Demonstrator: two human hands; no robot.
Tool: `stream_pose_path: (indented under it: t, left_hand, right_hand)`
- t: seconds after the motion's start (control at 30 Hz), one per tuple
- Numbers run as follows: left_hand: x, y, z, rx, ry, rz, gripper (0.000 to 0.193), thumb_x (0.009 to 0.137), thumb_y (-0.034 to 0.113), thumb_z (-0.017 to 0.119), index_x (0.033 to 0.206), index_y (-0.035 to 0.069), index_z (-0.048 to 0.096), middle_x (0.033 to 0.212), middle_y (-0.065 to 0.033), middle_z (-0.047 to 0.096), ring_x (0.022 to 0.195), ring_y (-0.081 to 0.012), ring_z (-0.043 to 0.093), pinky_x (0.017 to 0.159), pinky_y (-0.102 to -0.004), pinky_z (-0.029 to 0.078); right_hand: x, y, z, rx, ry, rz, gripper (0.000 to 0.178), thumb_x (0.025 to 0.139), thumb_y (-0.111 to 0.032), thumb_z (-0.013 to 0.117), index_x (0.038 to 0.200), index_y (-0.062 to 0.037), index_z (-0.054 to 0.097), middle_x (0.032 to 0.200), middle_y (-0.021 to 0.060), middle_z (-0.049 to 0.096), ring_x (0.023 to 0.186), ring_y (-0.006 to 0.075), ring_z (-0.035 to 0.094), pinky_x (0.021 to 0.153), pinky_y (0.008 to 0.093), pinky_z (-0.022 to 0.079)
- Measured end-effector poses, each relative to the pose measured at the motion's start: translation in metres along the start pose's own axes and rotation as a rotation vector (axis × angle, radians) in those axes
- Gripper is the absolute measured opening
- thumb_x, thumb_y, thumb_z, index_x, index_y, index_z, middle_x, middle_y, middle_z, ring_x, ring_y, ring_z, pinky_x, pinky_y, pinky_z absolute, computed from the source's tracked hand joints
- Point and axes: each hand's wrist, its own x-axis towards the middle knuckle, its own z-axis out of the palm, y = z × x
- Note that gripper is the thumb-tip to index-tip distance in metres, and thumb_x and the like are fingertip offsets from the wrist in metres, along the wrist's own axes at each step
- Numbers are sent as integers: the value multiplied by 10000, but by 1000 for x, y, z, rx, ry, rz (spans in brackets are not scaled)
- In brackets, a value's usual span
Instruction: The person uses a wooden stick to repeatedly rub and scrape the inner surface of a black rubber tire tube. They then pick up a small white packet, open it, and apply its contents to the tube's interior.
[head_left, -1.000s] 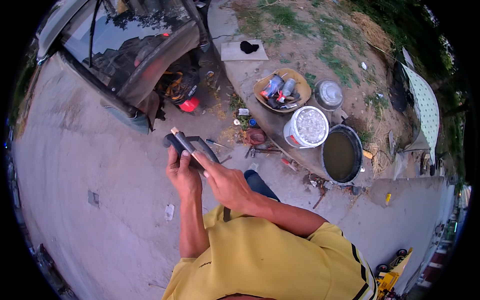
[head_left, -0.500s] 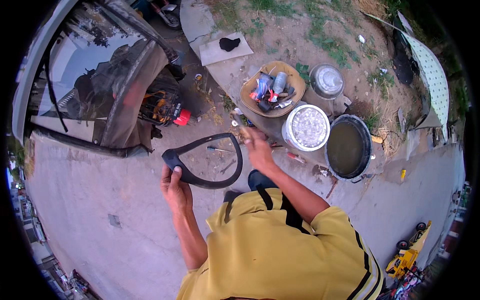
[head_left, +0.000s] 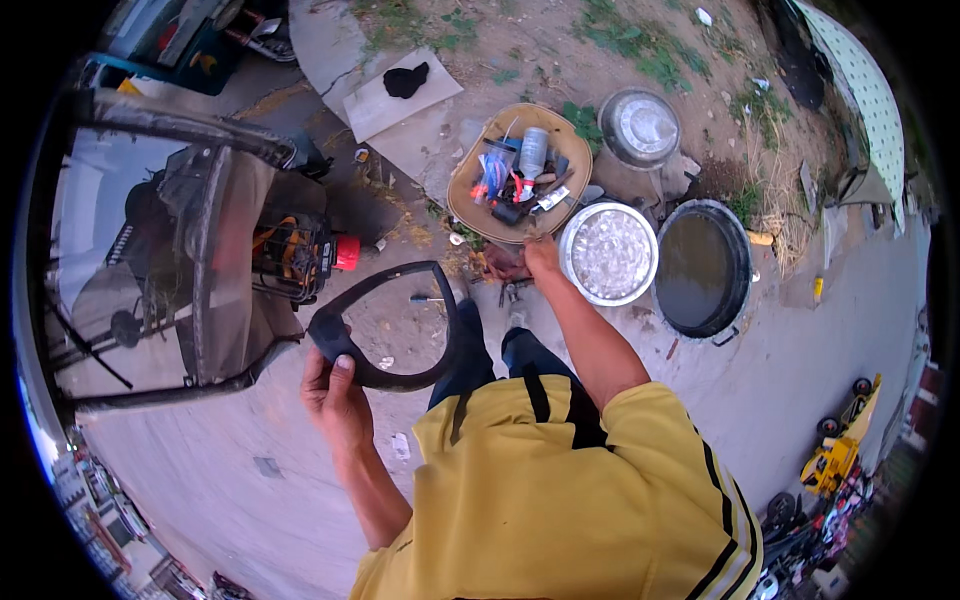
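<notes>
Ahead and left of the left hand (head_left: 335,388) stands a vehicle cab (head_left: 225,260) with a clear windscreen. Well to the right of the right hand (head_left: 542,258) is a black tub (head_left: 743,277) of murky water. Just ahead of that hand sits a tan basin (head_left: 464,190), holding a jumble of tools and bottles. Close on its right is a white bucket (head_left: 610,301) full of clear lumps, with a domed silver metal vessel (head_left: 640,128) farther ahead. The black looped frame (head_left: 400,381) is in the left hand, which pinches its lower left corner, thumb on the near face; the loop extends rightward from that grip. The right hand overlaps the basin's near edge in view; I cannot tell whether its fingers grasp anything.
</notes>
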Motion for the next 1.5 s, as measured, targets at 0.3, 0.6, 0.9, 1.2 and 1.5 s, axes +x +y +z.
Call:
stream_pose_path:
  t: [0.3,0.6,0.9,1.2,1.5]
  left_hand:
    - [96,4,31,78,-141,9,383,981,2,649,1358,-67,637,1256,-145,703,1078,-223,666,1033,-392,513]
    - [172,44,46,184,-337,56,400,954,144,722,1275,-88,672,1196,-170,681,902,-227,676,843,-368,553]
    - [218,110,39,81,-519,202,345,929,114,692,1202,-78,606,1087,-227,640,801,-202,595,710,-341,483]
    - [193,145,107,-242,-907,118,355,939,83,713,1230,-92,605,1197,-217,598,781,-159,580,612,-301,452]
    - [166,123,192,-644,-1015,-140,474,915,27,685,1337,-121,529,1281,-185,550,837,-159,571,679,-318,467]
  right_hand:
    - [-48,56,-21,-131,38,-97,420,1003,-240,636,1338,14,648,973,200,773,740,244,750,724,387,586]
    - [-40,-2,-10,-99,291,-114,287,970,-188,647,1171,-17,760,904,194,769,817,317,753,779,435,571]
    - [-57,-32,13,5,280,-11,232,956,-179,673,1066,-13,793,977,233,762,916,391,743,839,469,566]
    - [-104,-68,-10,767,-165,357,621,1021,-536,661,1447,-91,578,1329,125,670,1024,281,717,840,472,579]
    - [-142,-73,-72,1358,-227,147,509,999,-423,734,1356,-82,611,1156,90,718,1076,261,677,970,491,533]
